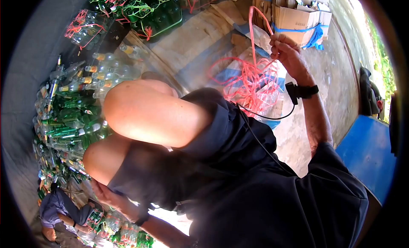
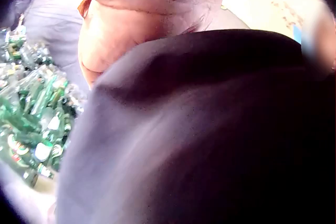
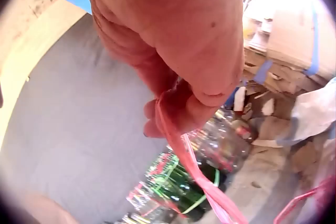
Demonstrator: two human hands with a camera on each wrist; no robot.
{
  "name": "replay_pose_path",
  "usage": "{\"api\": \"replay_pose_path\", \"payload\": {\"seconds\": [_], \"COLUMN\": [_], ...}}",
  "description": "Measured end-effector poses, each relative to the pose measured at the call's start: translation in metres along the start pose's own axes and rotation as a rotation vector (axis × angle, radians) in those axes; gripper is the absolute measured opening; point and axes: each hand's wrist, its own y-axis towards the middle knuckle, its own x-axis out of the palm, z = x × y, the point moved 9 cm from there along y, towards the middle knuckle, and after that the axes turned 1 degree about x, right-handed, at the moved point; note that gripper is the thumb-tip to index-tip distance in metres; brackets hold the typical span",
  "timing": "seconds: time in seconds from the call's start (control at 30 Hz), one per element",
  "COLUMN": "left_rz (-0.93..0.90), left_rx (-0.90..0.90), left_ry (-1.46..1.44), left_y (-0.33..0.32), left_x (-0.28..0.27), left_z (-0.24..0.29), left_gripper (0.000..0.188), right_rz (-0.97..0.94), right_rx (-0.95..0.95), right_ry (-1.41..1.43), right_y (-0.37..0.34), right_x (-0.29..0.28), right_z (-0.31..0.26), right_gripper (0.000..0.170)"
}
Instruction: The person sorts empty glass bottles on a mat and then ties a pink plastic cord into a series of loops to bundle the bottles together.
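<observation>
In the head view my right hand (image 1: 287,54) is raised at the upper right and pinches a strand of pink plastic twine (image 1: 251,39). The strand loops up from the fingers and drops to a tangled heap of the same twine (image 1: 249,84) on the floor. The right wrist view shows the flat pink twine (image 3: 181,148) running down from between thumb and curled fingers. My left hand (image 1: 108,194) rests against the lower knee at the edge of the dark shorts (image 2: 173,129), holding nothing visible. Its fingertips are partly hidden.
A big pile of loose glass bottles (image 1: 70,120) lies left of my knees. Tied bundles of green bottles (image 1: 157,18) stand at the top, beside flattened cardboard (image 1: 183,43). A cardboard box (image 1: 298,26) with blue tape is upper right. Another person (image 1: 64,211) sits at lower left.
</observation>
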Motion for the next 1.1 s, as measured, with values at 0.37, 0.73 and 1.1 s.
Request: {"api": "replay_pose_path", "payload": {"seconds": [0.37,0.73,1.1], "left_rz": [-0.251,-1.072,-1.067], "left_rx": [0.268,-0.069,-0.030], "left_ry": [-0.332,-0.957,-1.015], "left_y": [0.038,-0.046,-0.086], "left_x": [0.040,0.234,0.284], "left_z": [0.183,0.255,0.282], "left_gripper": [0.048,0.063,0.029], "right_rz": [-0.280,-0.507,-0.487], "right_rx": [-0.128,-0.320,-0.302], "right_ry": [-0.231,0.056,0.452], "right_y": [-0.031,-0.046,-0.037], "right_x": [0.143,0.241,0.291], "right_z": [-0.102,-0.127,-0.156], "right_gripper": [0.024,0.024,0.016]}}
